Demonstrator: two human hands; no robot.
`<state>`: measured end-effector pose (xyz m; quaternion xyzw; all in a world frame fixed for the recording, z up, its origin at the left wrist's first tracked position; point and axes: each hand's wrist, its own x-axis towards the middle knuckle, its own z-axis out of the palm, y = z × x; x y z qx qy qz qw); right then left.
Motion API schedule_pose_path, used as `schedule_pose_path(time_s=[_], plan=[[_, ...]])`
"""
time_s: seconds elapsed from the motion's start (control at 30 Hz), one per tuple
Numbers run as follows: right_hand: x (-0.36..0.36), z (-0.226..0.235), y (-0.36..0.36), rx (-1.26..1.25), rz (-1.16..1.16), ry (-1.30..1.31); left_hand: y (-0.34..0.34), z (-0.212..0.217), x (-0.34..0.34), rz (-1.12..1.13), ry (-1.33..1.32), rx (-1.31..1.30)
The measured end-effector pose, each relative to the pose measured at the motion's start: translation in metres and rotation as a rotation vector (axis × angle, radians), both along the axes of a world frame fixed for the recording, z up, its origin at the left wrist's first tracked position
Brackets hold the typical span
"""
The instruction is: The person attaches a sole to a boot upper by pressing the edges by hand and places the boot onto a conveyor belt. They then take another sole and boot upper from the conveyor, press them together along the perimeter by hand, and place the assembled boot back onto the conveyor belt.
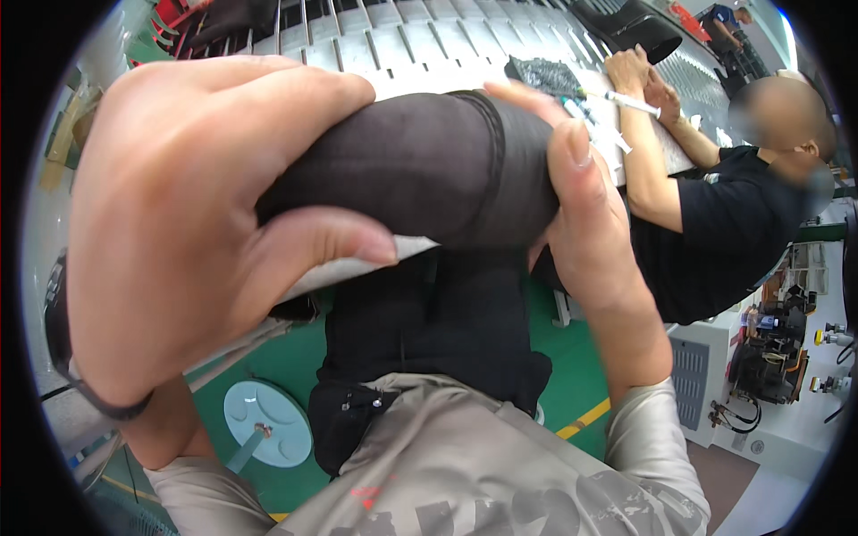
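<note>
Close in front of me, a dark brown-black rounded piece point(393, 170) with a seam and a smoother band at its right end is held up in both hands. Which kind of article it is, I cannot tell. My left hand point(179, 205) wraps round its left end, fingers over the top and thumb along the near side. At the banded right end my right hand point(590, 214) grips it, with the thumb on the near edge and a finger over the top. Its far side and underside are hidden.
Beyond lies a slatted metal conveyor point(420, 40). On its right are a black crumpled bag point(545, 76), a syringe point(633, 103) and a black hollow article point(639, 36). A co-worker in a black shirt point(715, 232) sits on my right. A round pale-blue stool base point(268, 424) stands lower left.
</note>
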<state>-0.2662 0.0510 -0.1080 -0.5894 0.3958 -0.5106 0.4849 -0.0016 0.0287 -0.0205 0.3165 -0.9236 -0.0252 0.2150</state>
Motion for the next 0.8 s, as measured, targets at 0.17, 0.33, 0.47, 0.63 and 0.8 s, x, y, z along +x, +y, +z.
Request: schedule_pose_path(time_s=[0.17, 0.33, 0.47, 0.63, 0.8], plan=[[0.025, 0.0, -0.021, -0.155, -0.022, -0.189, -0.017, 0.001, -0.002, 0.035, -0.059, -0.164], [0.033, -0.008, -0.055, -0.246, 0.055, -0.442, -0.038, 0.001, 0.004, -0.012, 0.003, -0.095], [0.032, -0.005, -0.067, -0.245, 0.052, -0.414, -0.052, 0.001, 0.001, -0.014, 0.089, -0.062], [0.027, -0.003, -0.076, -0.232, 0.072, -0.434, -0.068, 0.003, -0.001, -0.059, 0.038, -0.085], [0.026, -0.005, -0.079, -0.315, -0.036, -0.282, -0.075, 0.009, -0.003, -0.078, -0.01, -0.085]])
